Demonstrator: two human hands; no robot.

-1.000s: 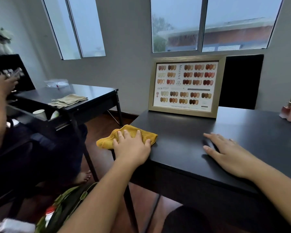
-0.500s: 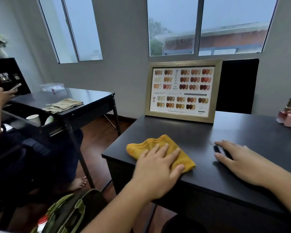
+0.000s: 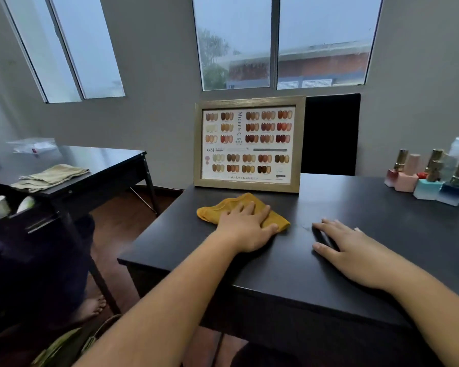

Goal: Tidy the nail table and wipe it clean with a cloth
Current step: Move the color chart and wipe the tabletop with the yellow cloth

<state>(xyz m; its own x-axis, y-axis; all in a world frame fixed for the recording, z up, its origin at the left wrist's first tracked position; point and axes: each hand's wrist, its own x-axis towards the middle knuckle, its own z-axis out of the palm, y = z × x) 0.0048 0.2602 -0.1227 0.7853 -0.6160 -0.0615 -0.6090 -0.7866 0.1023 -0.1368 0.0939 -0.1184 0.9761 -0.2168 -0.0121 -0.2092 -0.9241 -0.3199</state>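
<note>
A yellow cloth (image 3: 223, 206) lies flat on the black nail table (image 3: 289, 266), just in front of the framed colour chart. My left hand (image 3: 245, 226) presses down on the cloth with straight, spread fingers and covers its near half. My right hand (image 3: 347, 247) rests palm-down on the bare tabletop to the right of the cloth, fingers straight. Several nail polish bottles (image 3: 429, 176) stand in a cluster at the table's far right.
A framed nail colour chart (image 3: 248, 144) stands upright at the table's back edge. A black chair back (image 3: 330, 133) rises behind it. To the left is a second black table (image 3: 96, 165) with a folded beige towel (image 3: 51, 177). A person's bare foot (image 3: 92, 307) shows beneath.
My left hand has slid the yellow cloth from the table's left front corner to the right and away from me, up to the chart. My right hand has stayed flat on the table.
</note>
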